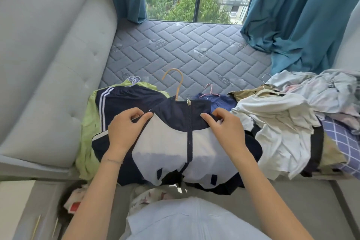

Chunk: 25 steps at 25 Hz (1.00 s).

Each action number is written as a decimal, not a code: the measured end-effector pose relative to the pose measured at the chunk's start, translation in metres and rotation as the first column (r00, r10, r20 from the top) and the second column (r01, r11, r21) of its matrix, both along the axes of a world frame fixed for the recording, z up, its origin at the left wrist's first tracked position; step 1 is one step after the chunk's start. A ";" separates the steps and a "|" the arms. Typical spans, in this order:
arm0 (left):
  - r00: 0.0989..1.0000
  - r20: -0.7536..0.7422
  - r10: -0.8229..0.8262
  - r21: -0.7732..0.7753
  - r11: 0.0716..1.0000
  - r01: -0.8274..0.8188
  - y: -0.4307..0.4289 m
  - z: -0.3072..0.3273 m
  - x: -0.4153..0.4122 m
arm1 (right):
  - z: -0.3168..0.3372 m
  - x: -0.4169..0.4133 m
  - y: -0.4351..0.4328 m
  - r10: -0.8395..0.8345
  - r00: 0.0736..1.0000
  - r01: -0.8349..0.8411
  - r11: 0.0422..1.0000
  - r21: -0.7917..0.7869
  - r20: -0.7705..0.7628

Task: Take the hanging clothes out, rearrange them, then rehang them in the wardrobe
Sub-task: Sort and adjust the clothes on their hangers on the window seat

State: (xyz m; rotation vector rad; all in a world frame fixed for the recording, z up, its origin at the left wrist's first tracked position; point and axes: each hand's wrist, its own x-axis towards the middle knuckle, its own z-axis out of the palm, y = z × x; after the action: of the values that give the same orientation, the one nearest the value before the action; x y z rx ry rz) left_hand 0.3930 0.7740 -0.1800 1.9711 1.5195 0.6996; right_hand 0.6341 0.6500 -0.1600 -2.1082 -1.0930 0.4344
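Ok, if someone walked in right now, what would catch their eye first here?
Probably the navy and white zip jacket spread in the middle on a tan hanger, with the left hand and right hand each in a pinching grip at its shoulders. Next, the messy clothes pile heaped to the right on the quilted mattress, and the teal curtains framing the window behind.

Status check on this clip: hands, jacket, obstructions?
Left hand and right hand pinching jacket shoulders. Jacket on wooden hanger, flat on mattress. Clothes pile alongside, not blocking.
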 end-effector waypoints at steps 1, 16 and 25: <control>1.000 0.006 0.004 -0.009 1.000 -0.004 -0.012 0.000 0.013 | 0.002 0.013 -0.010 0.007 1.000 -0.007 1.000 -0.009 0.003; 0.992 0.102 -0.075 -0.132 0.987 0.088 -0.009 -0.039 0.183 | -0.002 0.169 -0.014 -0.117 0.992 0.122 0.987 -0.100 0.051; 0.980 0.059 -0.189 -0.138 0.971 0.195 0.043 -0.046 0.256 | -0.017 0.225 0.015 -0.207 0.978 0.209 0.971 -0.114 0.032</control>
State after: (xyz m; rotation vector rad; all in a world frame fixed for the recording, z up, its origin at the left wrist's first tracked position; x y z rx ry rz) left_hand 0.6487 0.8167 -0.2260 1.9472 1.2933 0.5351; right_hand 0.8590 0.6649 -0.1770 -2.3061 -0.8633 0.3843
